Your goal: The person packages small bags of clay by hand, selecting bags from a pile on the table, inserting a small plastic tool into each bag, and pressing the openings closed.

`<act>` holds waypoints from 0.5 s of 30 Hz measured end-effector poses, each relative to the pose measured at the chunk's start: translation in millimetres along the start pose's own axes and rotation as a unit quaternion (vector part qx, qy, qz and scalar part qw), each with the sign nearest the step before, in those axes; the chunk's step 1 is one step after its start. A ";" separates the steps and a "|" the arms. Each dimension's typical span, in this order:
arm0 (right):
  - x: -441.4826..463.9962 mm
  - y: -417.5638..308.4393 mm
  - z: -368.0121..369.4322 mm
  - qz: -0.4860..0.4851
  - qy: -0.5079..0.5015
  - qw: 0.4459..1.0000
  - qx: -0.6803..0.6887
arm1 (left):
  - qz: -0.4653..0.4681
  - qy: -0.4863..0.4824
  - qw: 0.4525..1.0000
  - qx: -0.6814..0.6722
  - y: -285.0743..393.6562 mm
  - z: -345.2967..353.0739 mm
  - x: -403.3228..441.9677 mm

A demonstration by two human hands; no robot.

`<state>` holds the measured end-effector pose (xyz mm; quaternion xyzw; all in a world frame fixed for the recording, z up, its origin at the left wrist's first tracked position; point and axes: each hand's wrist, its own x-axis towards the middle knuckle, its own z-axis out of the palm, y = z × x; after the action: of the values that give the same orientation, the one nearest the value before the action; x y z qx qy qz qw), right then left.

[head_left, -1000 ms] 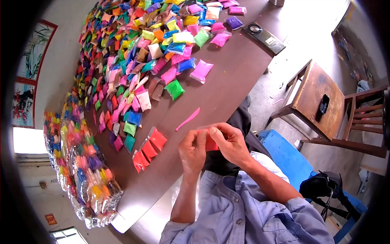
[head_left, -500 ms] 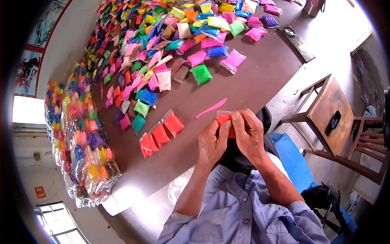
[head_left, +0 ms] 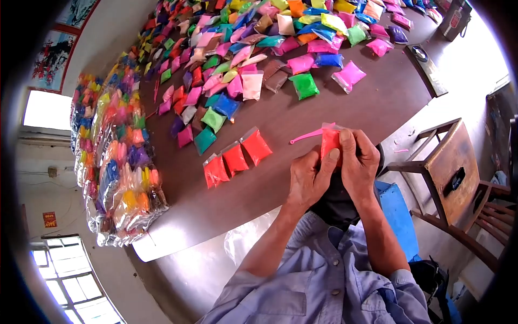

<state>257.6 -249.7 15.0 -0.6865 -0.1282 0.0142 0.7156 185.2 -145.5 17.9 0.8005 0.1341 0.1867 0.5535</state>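
Both hands meet at the table's near edge around a small clear packet with red contents (head_left: 329,141). My left hand (head_left: 312,175) pinches its lower left side, thumb pressed on the front. On its right side my right hand (head_left: 357,159) grips it with thumb and curled fingers. A pink plastic knife-like tool (head_left: 306,136) lies on the table just behind the packet, its tip partly hidden by it. Three red packets sit in a row left of my hands: one (head_left: 216,171), another (head_left: 235,158) and a third (head_left: 256,146). A green packet (head_left: 304,86) lies farther back.
A large heap of coloured packets (head_left: 226,75) covers the back of the brown table (head_left: 280,183). Bagged bundles (head_left: 129,162) stand along its left edge. At the back right are a flat dark device (head_left: 427,70) and a metal flask (head_left: 456,20). A wooden stool (head_left: 450,162) stands right.
The view has swung, so the table and its packets sit differently in the frame. The red packet is now held more upright and shows more between my hands.
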 end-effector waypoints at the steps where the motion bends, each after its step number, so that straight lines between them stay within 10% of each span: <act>1: 1.6 3.1 2.1 -0.007 -0.007 1.000 -0.002 | 0.001 0.008 1.000 0.016 -3.9 0.5 -0.5; 15: 11.9 5.2 4.3 0.021 -0.010 0.999 0.026 | -0.016 0.011 1.000 -0.013 1.3 -0.2 -1.7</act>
<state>269.1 -242.9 11.9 -0.6702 -0.1202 0.0393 0.7313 183.6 -146.5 18.9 0.7890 0.1502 0.1881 0.5653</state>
